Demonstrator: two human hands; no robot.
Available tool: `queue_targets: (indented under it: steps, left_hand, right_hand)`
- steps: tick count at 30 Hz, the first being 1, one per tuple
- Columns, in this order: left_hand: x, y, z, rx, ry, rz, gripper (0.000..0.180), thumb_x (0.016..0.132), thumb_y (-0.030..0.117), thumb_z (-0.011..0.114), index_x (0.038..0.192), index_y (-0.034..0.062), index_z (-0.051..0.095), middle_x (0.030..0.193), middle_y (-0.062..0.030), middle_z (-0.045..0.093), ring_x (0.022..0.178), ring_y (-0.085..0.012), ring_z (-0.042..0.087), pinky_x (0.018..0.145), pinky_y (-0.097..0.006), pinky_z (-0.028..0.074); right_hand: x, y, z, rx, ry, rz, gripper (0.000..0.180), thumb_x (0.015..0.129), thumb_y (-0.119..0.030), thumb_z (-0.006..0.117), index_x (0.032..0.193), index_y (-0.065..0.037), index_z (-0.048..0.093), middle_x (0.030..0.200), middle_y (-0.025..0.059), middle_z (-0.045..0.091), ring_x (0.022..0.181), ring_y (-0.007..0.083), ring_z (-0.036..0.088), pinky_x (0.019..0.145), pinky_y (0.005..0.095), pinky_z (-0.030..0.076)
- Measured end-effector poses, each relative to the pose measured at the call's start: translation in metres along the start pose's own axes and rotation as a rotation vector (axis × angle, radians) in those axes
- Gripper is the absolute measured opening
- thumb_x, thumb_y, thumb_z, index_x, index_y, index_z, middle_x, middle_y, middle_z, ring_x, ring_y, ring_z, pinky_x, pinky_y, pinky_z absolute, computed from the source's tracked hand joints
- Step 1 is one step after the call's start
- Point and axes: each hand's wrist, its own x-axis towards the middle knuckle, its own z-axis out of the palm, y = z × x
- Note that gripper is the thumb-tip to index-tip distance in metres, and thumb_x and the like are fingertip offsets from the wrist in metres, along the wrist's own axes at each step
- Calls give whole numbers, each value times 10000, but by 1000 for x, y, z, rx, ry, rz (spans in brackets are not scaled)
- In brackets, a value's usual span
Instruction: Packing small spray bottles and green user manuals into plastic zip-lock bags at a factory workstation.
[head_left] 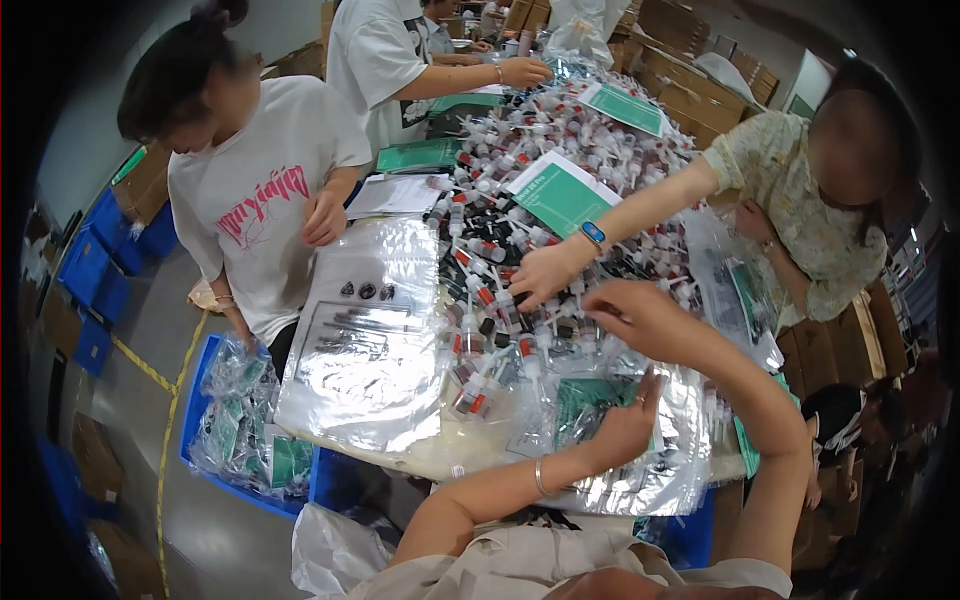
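Note:
My left hand, with a bangle at the wrist, closes on the edge of a clear plastic bag that lies at the near edge of the table. Inside that bag a green booklet shows through. My right hand hangs over the near part of a heap of small bottles with clear, red and dark parts. Its fingers are bent together, and whatever they may hold is hidden. Just left of it, a co-worker's hand with a blue wristband reaches into the same bottles.
Flat clear bags are stacked on the table's left. Green-and-white booklets lie on the heap. Co-workers stand left, far and right. A blue crate of filled bags sits on the floor at left; cardboard boxes stand behind.

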Motion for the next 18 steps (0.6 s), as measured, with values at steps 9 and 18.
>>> queue_targets:
  steps: [9, 18]
  left_hand:
    - [-7, -26, 42, -223, -113, 234, 535, 740, 68, 519, 1218, -153, 422, 1335, -373, 328, 908, -380, 605, 593, -352, 528]
    - [-8, -28, 72, -1108, 50, 172, 505, 754, 75, 476, 1198, -162, 433, 1343, -355, 336, 1179, -379, 444, 685, -328, 542]
  right_hand:
    - [229, 84, 119, -825, -394, -76, 238, 750, -60, 560, 964, -65, 664, 931, 142, 645, 925, 305, 622, 711, 448, 520]
    - [248, 126, 105, -751, -488, -168, 171, 768, -69, 546, 917, -68, 630, 860, 166, 649, 808, 311, 649, 664, 426, 508]
